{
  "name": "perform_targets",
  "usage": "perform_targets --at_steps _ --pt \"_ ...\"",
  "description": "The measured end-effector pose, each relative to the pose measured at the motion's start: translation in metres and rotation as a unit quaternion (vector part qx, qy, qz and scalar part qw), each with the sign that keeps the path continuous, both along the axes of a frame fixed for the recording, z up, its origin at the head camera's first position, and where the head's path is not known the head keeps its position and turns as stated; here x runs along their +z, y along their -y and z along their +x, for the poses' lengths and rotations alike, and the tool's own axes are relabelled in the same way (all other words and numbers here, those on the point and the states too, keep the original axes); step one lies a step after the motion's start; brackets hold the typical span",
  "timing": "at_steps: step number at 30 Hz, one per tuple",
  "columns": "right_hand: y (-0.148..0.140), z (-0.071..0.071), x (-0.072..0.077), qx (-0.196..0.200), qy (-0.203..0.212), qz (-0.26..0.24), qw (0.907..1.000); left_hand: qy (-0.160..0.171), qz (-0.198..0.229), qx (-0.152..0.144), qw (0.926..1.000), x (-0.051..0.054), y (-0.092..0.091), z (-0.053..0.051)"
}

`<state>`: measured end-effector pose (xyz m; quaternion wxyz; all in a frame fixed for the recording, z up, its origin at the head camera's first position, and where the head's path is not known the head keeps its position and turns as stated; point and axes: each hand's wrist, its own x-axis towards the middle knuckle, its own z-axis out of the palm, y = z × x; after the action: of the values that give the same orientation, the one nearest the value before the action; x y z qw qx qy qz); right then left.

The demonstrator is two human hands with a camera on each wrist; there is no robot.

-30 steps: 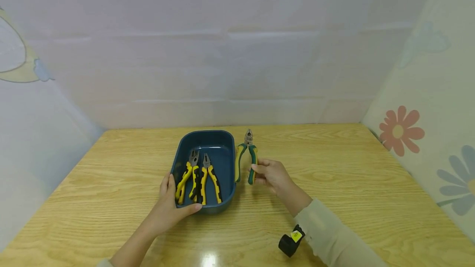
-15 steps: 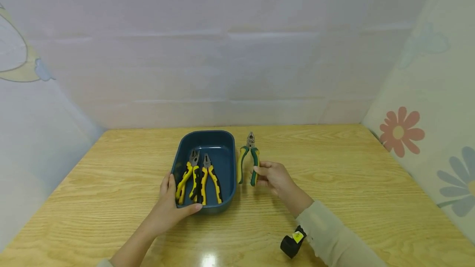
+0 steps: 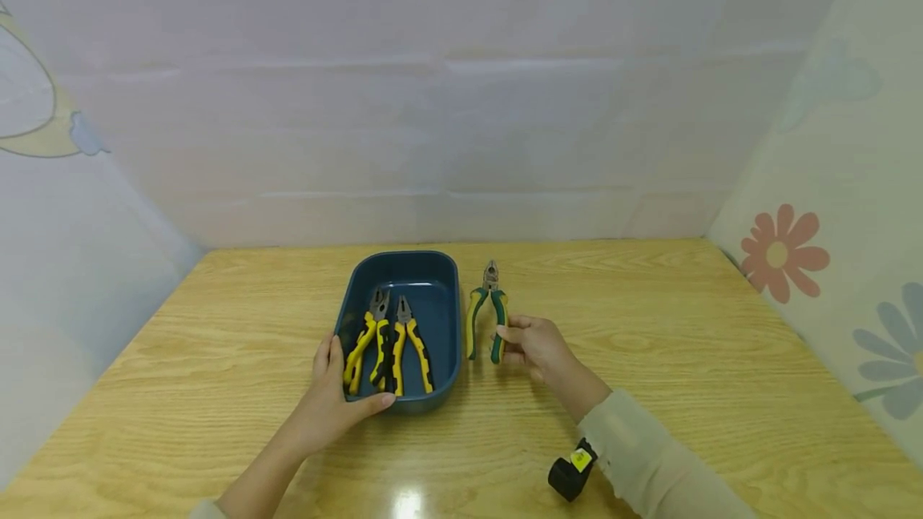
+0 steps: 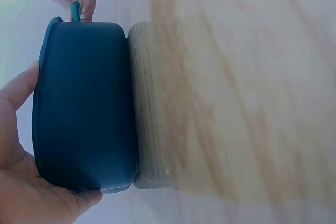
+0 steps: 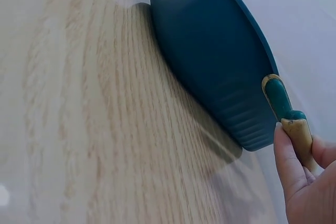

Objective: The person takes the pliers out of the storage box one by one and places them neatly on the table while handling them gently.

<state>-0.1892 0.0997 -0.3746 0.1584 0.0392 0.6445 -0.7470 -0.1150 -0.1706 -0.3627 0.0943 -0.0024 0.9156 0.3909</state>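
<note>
The blue container (image 3: 425, 404) stands on the table, with my left hand (image 3: 320, 415) gripping its near left corner, thumb along the near side. In the left wrist view my left hand (image 4: 31, 182) spans the container (image 4: 86, 108). Inside lie two pairs of yellow-and-black pliers, one (image 3: 380, 343) at the left and another (image 3: 399, 343) beside it. Right of the container, my right hand (image 3: 537, 349) pinches one handle of green-and-yellow pliers (image 3: 499, 319), jaws pointing away, handles spread. The right wrist view shows these pliers (image 5: 278, 98) raised at rim height, in my right hand (image 5: 310, 182).
A black object with a yellow label (image 3: 572, 475) is by my right sleeve near the table's front edge. The wooden table (image 3: 649, 303) reaches back to a pale covering, with flower-patterned covering on the right side.
My right hand has moved the green-and-yellow pliers slightly right and toward me, away from the container's side. My left hand keeps its grip, and the pliers inside lie as before.
</note>
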Motion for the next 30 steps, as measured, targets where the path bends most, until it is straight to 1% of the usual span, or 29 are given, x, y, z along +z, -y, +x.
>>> perform_targets --at_steps 6,12,19,30 --pt "0.000 -0.001 -0.004 -0.001 -0.007 -0.001 1.0000 0.001 0.000 0.000 1.0000 0.000 0.000 0.000" --pt "0.003 -0.001 -0.006 -0.010 0.000 0.012 0.9999 0.002 0.002 0.001 1.0000 0.000 0.000 0.000" --pt "0.009 -0.002 -0.010 -0.021 -0.001 0.025 0.9995 0.005 0.005 0.002 1.0000 0.001 0.000 -0.001" --pt "0.013 -0.002 -0.012 -0.022 0.005 0.032 0.9992 0.004 0.006 0.001 1.0000 0.001 -0.001 0.000"
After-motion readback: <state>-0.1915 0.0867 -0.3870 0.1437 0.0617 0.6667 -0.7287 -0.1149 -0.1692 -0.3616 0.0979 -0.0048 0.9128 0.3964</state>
